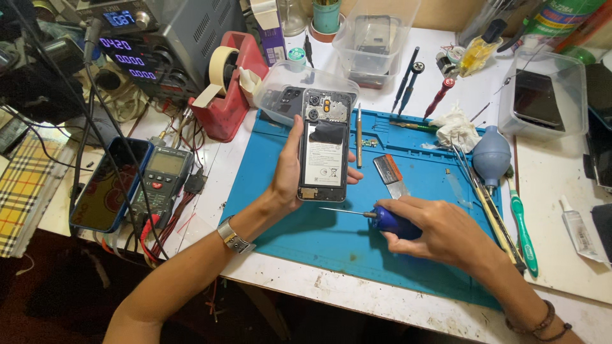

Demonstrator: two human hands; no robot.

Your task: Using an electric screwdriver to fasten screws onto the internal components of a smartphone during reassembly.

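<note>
Left hand grips an opened phone by its edges, thumb on the near side, fingertips showing past the far edge. The phone is held upright above the blue mat, back cover off, battery and camera modules exposed, camera end pointing away from the person. A metal band sits on the left wrist.

Right hand is closed round a blue-handled screwdriver. Its thin shaft points left, the tip just below the phone's lower edge; can't tell if it touches. A bead bracelet on the right wrist.

On the mat, just right of the phone: a flat scraper with an orange band, and a thin metal pry tool lying lengthwise beside the phone. Farther right, tweezers, a grey-blue air blower, a crumpled tissue, and a green toothbrush at the mat's edge.

Behind the phone, a clear tub holding a dark phone back. Another clear tub farther back, a third at right with a dark phone inside.

Left of the mat: red tape dispenser, multimeter, a phone in a blue case, a bench power supply with lit purple digits, and tangled leads.
</note>
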